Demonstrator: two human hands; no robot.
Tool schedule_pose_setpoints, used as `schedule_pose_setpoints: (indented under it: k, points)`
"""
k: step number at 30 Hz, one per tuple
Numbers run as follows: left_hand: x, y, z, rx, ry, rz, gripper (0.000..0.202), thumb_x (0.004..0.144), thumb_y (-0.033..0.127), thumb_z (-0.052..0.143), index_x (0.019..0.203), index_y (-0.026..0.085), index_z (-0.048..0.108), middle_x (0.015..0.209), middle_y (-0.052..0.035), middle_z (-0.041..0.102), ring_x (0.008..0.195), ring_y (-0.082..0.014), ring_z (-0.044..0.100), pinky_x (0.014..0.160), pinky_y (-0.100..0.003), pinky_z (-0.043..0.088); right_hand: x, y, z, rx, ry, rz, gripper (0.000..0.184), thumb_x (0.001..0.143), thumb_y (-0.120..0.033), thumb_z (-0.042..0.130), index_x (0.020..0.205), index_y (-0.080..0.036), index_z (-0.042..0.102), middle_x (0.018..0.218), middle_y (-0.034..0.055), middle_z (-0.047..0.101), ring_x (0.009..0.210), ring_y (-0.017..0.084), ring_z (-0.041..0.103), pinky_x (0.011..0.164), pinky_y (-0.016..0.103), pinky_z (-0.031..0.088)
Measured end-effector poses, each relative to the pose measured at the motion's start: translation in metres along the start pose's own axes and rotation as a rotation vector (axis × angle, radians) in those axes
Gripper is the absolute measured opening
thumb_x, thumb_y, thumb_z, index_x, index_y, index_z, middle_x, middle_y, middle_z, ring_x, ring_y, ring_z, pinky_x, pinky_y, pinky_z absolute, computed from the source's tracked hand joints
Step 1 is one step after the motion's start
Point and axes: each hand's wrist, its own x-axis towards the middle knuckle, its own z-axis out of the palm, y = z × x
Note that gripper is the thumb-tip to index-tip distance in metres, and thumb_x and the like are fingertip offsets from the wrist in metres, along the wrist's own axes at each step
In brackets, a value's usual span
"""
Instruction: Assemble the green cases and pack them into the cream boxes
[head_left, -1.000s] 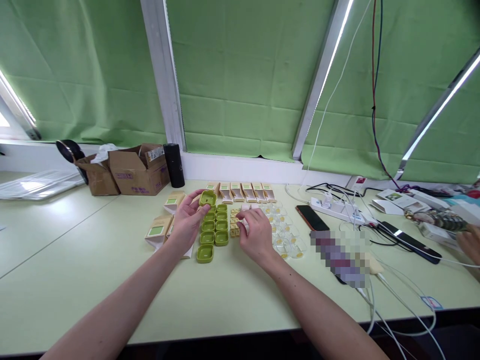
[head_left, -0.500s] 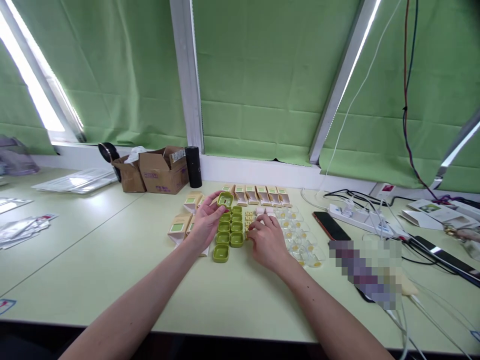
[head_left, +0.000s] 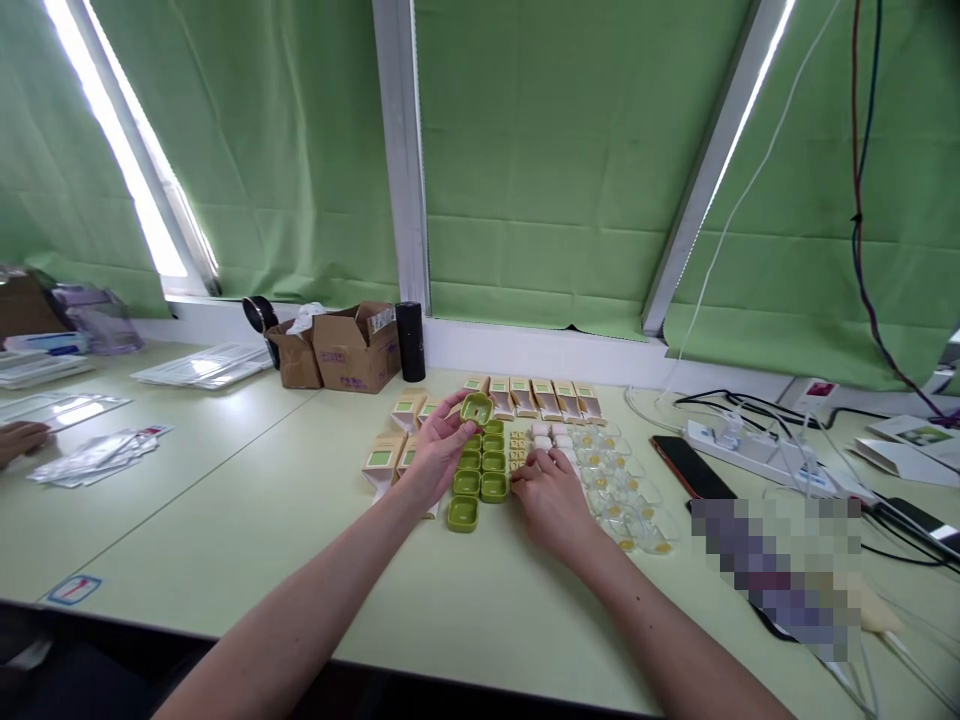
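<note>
My left hand [head_left: 441,450] is closed on a small green square dish [head_left: 477,408], held tilted above two columns of similar green dishes [head_left: 466,483]. Its hollow side faces me. My right hand [head_left: 553,498] is low over the table, thumb and fingers drawn together at the near end of a block of small yellow pieces [head_left: 517,442]. What is between those fingertips is hidden. Just past its knuckles are pale pink and white pieces [head_left: 540,430]. To its right, clear plastic pieces with yellow centres [head_left: 616,482] lie in rows.
Small cartons with green labels [head_left: 384,456] stand left of the dishes, with more cartons [head_left: 546,398] behind. A phone [head_left: 694,466], power strip [head_left: 750,450] and cables are at right. Cardboard boxes [head_left: 356,352] and a black cylinder [head_left: 410,342] stand at the back. Another person's hand [head_left: 22,440] is far left.
The view has swung left, so everything sits further right, and another person's hand now shows at the left edge. My left hand still holds the green dish; my right fingertips stay by the yellow pieces.
</note>
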Motion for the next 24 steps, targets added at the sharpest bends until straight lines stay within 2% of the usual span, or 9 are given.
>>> schedule_pose_setpoints:
  k: [3, 11, 15, 18, 22, 24]
  points:
    - [-0.001, 0.001, 0.0, 0.015, -0.003, 0.001, 0.06, 0.077, 0.02, 0.092, 0.13, 0.023, 0.064, 0.109, -0.0053, 0.079, 0.089, -0.0172, 0.074, 0.084, -0.03, 0.059, 0.0, 0.002, 0.003, 0.01, 0.094, 0.008, 0.03, 0.077, -0.002, 0.066, 0.096, -0.02, 0.081, 0.104, 0.0086, 0.082, 0.113, 0.029, 0.059, 0.1, 0.042, 0.031]
    - [-0.001, 0.001, 0.002, 0.061, 0.002, 0.004, 0.06, 0.077, 0.023, 0.093, 0.129, 0.022, 0.064, 0.119, -0.0079, 0.078, 0.097, -0.0203, 0.076, 0.085, -0.03, 0.059, 0.001, 0.006, 0.006, 0.149, 0.523, 0.048, 0.023, 0.081, 0.0, 0.064, 0.087, -0.02, 0.075, 0.094, 0.0052, 0.081, 0.089, 0.022, 0.067, 0.089, 0.038, 0.038]
    - [0.0, 0.002, 0.004, 0.076, 0.0, 0.005, 0.06, 0.076, 0.023, 0.093, 0.129, 0.022, 0.063, 0.12, -0.0079, 0.078, 0.091, -0.0187, 0.076, 0.083, -0.031, 0.06, 0.001, 0.006, 0.004, 0.152, 0.588, 0.038, 0.022, 0.084, -0.001, 0.061, 0.083, -0.02, 0.071, 0.086, 0.0048, 0.08, 0.083, 0.021, 0.067, 0.083, 0.036, 0.04]
    - [-0.001, 0.002, 0.006, 0.111, 0.005, 0.003, 0.062, 0.077, 0.026, 0.093, 0.131, 0.023, 0.062, 0.122, -0.0087, 0.078, 0.096, -0.0212, 0.076, 0.084, -0.032, 0.06, 0.0, 0.004, 0.002, 0.169, 0.665, 0.016, 0.023, 0.089, -0.002, 0.058, 0.081, -0.021, 0.068, 0.08, 0.0037, 0.077, 0.078, 0.021, 0.065, 0.078, 0.034, 0.04]
    - [-0.002, 0.003, 0.008, 0.18, 0.01, 0.009, 0.063, 0.077, 0.029, 0.093, 0.131, 0.022, 0.061, 0.123, -0.0103, 0.077, 0.103, -0.0238, 0.076, 0.085, -0.032, 0.06, -0.002, 0.001, -0.003, 0.25, 0.79, -0.018, 0.021, 0.094, -0.005, 0.057, 0.093, -0.021, 0.07, 0.088, 0.0049, 0.078, 0.082, 0.022, 0.066, 0.078, 0.034, 0.044]
    - [-0.002, 0.002, 0.009, 0.221, -0.001, 0.016, 0.063, 0.077, 0.031, 0.093, 0.131, 0.022, 0.061, 0.124, -0.0111, 0.076, 0.104, -0.0246, 0.076, 0.087, -0.034, 0.06, -0.003, 0.0, -0.006, 0.271, 0.847, -0.052, 0.027, 0.093, -0.003, 0.055, 0.103, -0.021, 0.073, 0.097, 0.006, 0.078, 0.088, 0.023, 0.066, 0.079, 0.036, 0.047]
